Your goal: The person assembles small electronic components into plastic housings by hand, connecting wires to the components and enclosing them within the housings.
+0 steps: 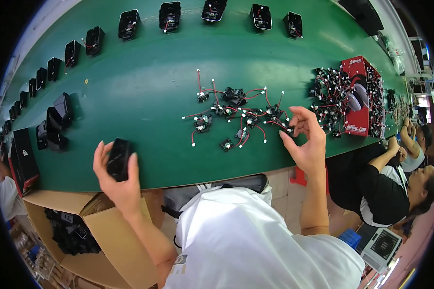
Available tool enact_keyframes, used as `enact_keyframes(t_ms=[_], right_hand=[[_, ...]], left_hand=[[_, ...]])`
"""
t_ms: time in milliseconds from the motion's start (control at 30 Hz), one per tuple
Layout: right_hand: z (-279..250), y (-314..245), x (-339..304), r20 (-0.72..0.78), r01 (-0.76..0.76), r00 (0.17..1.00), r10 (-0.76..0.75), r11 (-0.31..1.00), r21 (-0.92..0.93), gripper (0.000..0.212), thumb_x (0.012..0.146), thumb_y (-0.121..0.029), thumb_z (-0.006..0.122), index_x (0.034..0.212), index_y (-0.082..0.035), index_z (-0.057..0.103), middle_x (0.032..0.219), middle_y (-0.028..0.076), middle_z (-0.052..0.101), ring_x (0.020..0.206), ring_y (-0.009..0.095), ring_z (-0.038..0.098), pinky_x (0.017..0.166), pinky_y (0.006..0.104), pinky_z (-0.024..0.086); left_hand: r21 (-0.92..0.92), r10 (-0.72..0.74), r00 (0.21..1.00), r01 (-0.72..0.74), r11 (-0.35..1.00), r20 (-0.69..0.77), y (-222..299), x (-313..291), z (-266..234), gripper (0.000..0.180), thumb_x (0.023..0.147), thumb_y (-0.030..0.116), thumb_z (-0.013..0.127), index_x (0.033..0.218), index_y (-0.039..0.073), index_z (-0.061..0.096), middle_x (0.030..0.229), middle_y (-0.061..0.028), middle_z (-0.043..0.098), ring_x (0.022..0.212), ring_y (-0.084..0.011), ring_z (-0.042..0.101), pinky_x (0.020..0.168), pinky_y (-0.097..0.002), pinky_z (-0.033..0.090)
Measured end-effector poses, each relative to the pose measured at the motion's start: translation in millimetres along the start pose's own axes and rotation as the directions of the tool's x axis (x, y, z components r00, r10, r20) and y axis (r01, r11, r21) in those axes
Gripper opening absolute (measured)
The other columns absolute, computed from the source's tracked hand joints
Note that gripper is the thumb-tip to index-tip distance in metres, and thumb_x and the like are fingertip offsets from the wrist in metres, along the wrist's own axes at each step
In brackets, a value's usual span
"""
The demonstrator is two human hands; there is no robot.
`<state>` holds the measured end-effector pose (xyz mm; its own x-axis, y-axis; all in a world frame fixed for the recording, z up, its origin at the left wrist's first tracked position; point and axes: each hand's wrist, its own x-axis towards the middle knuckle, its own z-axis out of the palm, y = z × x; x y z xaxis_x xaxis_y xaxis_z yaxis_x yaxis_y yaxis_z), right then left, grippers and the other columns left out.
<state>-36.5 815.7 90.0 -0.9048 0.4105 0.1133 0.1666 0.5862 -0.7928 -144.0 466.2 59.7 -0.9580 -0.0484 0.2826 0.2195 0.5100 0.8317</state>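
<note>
My left hand [115, 179] grips a black plastic housing [119, 160] near the table's front edge, thumb on one side and fingers on the other. To the right, my right hand [307, 144] pinches a small black part with red and black wires [289, 130] between thumb and fingertips. Close by that hand lies a loose group of similar small wired parts [234, 96], their white connectors spread over the green table [144, 91]. More empty-looking black housings [55, 123] stand together beyond my left hand.
A row of black housings with wires [170, 17] curves along the far side. At right, a heap of wired parts [328, 96] lies against a red box [359, 106]. An open carton of black parts [89, 212] stands below left. A person [386, 188] sits at right.
</note>
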Motion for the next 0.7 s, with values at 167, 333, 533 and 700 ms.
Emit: enact_keyframes(t_ms=[167,333,533,700], right_hand=[[2,-2,4,-0.159,-0.001,0.987,0.024,0.989,0.146,0.025,0.081,0.012,0.065,0.099,-0.001,0.054,0.099,0.010,0.063,0.090,0.013,0.060,0.075,0.0227,0.049],[-6,-17,3,-0.165,-0.059,0.980,0.114,0.950,0.306,0.023,0.082,0.011,0.066,0.100,0.002,0.055,0.105,0.013,0.064,0.095,0.015,0.062,0.077,0.0261,0.051],[17,-45,0,0.027,0.015,0.998,-0.049,0.698,0.716,0.024,0.078,0.007,0.067,0.102,0.004,0.065,0.113,0.020,0.058,0.088,0.022,0.064,0.076,0.0306,0.054],[40,-74,-10,0.168,-0.050,0.978,-0.123,0.645,0.763,0.021,0.075,0.007,0.068,0.096,0.004,0.067,0.106,0.020,0.061,0.084,0.022,0.064,0.074,0.0314,0.054]], left_hand=[[-0.092,0.012,0.982,0.006,0.996,0.190,10,5,13,0.077,0.076,-0.005,0.075,0.142,0.004,0.037,0.120,-0.0110,0.058,0.105,-0.0193,0.057,0.093,-0.0309,0.047],[-0.389,0.045,0.981,0.032,0.920,0.187,7,1,11,0.073,0.069,-0.003,0.078,0.132,0.003,0.043,0.116,-0.0143,0.060,0.107,-0.0239,0.059,0.096,-0.0351,0.048],[-0.782,0.157,0.883,0.295,0.549,0.443,39,-6,27,0.073,0.065,-0.003,0.082,0.127,0.001,0.044,0.115,-0.0182,0.062,0.106,-0.0247,0.063,0.089,-0.0373,0.054],[-0.736,0.201,0.824,0.329,0.591,0.530,63,-11,47,0.068,0.067,-0.006,0.081,0.126,-0.001,0.047,0.116,-0.0192,0.063,0.107,-0.0224,0.063,0.092,-0.0345,0.052]])
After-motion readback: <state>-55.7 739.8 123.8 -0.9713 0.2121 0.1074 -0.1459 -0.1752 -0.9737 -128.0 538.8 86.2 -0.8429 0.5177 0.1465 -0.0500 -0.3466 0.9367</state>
